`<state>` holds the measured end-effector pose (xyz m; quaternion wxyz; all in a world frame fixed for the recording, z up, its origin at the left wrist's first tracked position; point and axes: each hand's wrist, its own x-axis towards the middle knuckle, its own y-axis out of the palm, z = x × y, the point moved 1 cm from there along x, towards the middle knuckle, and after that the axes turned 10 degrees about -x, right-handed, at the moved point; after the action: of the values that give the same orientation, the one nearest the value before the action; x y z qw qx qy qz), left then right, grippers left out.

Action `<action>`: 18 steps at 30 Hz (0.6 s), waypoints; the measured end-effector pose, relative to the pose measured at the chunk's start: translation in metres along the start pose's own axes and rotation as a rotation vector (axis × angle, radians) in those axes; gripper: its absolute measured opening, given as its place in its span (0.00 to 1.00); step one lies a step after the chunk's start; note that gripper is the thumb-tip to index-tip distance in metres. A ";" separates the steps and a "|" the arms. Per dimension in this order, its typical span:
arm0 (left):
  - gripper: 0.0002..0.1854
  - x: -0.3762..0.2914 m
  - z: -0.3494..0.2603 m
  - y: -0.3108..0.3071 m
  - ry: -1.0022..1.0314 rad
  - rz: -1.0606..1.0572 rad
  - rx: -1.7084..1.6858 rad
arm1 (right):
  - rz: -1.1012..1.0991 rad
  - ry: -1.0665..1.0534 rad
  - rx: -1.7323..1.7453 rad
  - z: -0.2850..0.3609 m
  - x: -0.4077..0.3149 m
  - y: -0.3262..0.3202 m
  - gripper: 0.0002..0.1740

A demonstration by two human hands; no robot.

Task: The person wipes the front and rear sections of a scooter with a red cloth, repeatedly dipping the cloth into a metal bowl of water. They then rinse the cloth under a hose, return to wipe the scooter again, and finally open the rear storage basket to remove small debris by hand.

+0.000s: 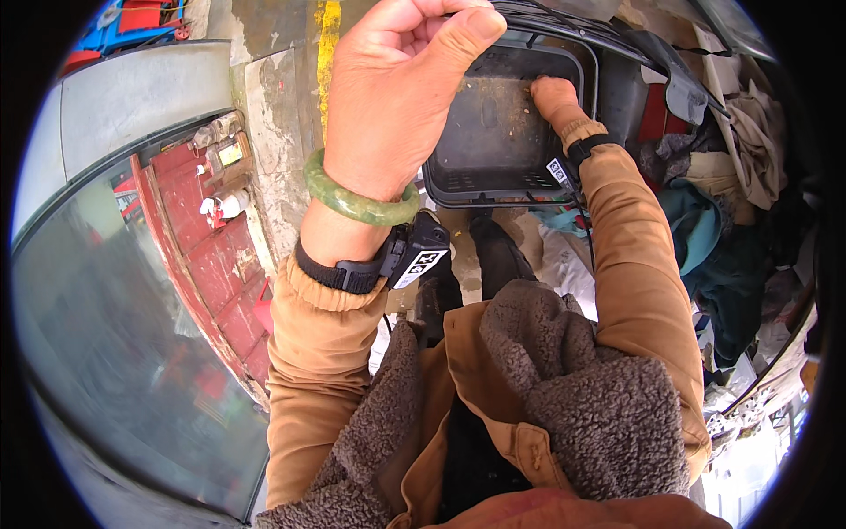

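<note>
My left hand (403, 86) is raised in front of me, thumb up against the curled fingers at a dark edge near the top; a green bangle (344, 198) and a black strap with a small device sit on its wrist. What it may hold is not clear. Farther off, my right hand (555, 96) reaches into a black plastic basket (509, 198), over its right part, with the fingers curled and their tips hidden. Small crumbs lie on the basket's floor. Black cables (581, 30) run above the basket's far rim.
Piled clothes and cloths (700, 218) lie on the right. To the left stand plastic bottles (228, 155) on a red wooden surface (205, 238), beside a large glass pane (132, 317). A yellow stripe (327, 59) marks the ground. White bags (568, 264) lie near my feet.
</note>
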<state>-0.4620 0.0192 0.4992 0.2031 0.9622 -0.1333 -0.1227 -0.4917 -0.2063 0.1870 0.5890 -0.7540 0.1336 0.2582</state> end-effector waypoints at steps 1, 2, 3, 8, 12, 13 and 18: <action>0.09 0.000 0.000 0.000 -0.001 -0.001 0.007 | -0.013 -0.015 0.024 -0.001 -0.001 -0.001 0.12; 0.09 0.000 0.000 0.001 -0.001 -0.001 0.014 | -0.026 -0.011 0.040 -0.002 -0.002 -0.001 0.11; 0.10 0.000 0.000 0.001 -0.002 -0.002 0.023 | -0.048 -0.011 0.064 -0.002 -0.004 0.000 0.10; 0.09 0.000 -0.003 0.003 -0.007 -0.012 0.020 | -0.058 0.006 0.317 0.006 -0.018 0.009 0.07; 0.08 -0.004 -0.006 0.005 -0.036 -0.015 0.040 | 0.032 0.012 0.479 0.013 -0.022 0.017 0.09; 0.08 -0.003 -0.005 0.006 -0.012 -0.018 0.048 | 0.052 0.031 0.526 0.014 -0.021 0.019 0.08; 0.08 0.001 0.002 0.002 0.007 -0.040 0.043 | -0.050 0.105 0.480 0.016 -0.010 0.037 0.08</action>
<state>-0.4618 0.0162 0.4987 0.1804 0.9693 -0.1159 -0.1203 -0.5226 -0.2024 0.1598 0.7499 -0.6078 0.2029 0.1647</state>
